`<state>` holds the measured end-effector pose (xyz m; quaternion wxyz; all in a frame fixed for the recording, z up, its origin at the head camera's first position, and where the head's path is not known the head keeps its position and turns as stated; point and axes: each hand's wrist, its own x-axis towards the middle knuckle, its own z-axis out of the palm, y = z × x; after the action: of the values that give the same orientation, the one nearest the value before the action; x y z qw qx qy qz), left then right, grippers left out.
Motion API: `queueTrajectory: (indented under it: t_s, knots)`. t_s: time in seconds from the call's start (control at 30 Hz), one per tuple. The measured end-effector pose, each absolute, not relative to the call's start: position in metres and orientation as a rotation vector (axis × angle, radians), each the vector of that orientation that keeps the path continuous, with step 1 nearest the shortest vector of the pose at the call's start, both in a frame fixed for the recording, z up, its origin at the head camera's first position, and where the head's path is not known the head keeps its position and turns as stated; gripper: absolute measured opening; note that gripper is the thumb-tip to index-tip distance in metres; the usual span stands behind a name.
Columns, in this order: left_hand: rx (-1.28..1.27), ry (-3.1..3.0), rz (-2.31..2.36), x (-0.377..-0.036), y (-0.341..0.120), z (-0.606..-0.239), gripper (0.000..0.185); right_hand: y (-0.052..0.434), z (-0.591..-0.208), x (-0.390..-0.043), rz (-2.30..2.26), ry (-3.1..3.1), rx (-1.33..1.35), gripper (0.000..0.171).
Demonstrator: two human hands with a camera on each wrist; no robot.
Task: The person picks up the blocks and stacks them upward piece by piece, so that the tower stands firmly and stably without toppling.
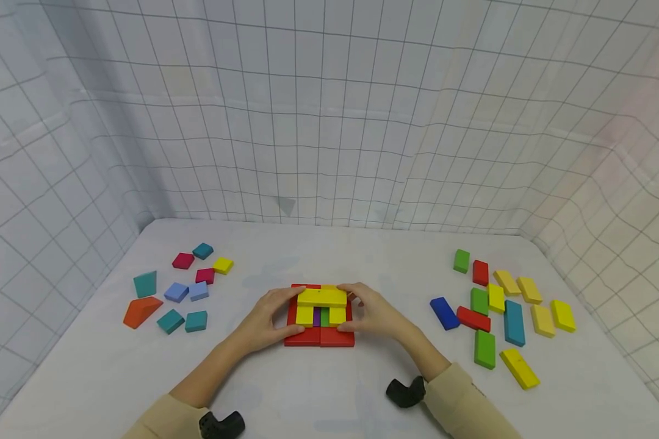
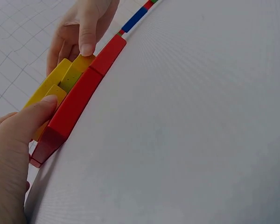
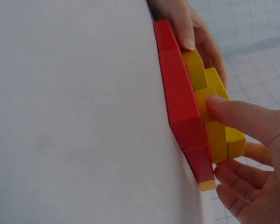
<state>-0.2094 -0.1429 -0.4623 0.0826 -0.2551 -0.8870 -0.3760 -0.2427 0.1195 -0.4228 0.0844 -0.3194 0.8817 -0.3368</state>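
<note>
A low stack of wooden blocks stands in the middle of the table. Its base is a layer of red blocks (image 1: 302,337). Two yellow blocks (image 1: 304,317) lie on that base, with narrow purple and green strips showing between them. Across their far part rests a long yellow block (image 1: 322,297). My left hand (image 1: 266,320) grips the left yellow block, thumb at its near end and fingers round the far side. The right hand (image 1: 376,314) grips the right yellow block likewise, its thumb (image 3: 224,105) pressed on the near end in the right wrist view.
On the left lie several small loose blocks, among them an orange piece (image 1: 141,311) and a teal one (image 1: 196,321). Several longer blocks are spread on the right, including a blue block (image 1: 445,313) and a teal plank (image 1: 514,323). A gridded white curtain (image 1: 329,122) surrounds the table.
</note>
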Motion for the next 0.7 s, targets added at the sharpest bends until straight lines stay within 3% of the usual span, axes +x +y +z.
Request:
queueTrajectory:
  t_s: [0.5,0.7]
  knots:
    - [-0.773,-2.638,-1.122,-0.211,-0.142,-0.463,0.071,0.123,-0.421,-0.241,-1.03,2.627,-0.965,0.069]
    - [-0.764,-2.636,-1.116,-0.211,-0.143,-0.465,0.072,0.153,-0.407,-0.242,-1.131,2.669,-0.876,0.066]
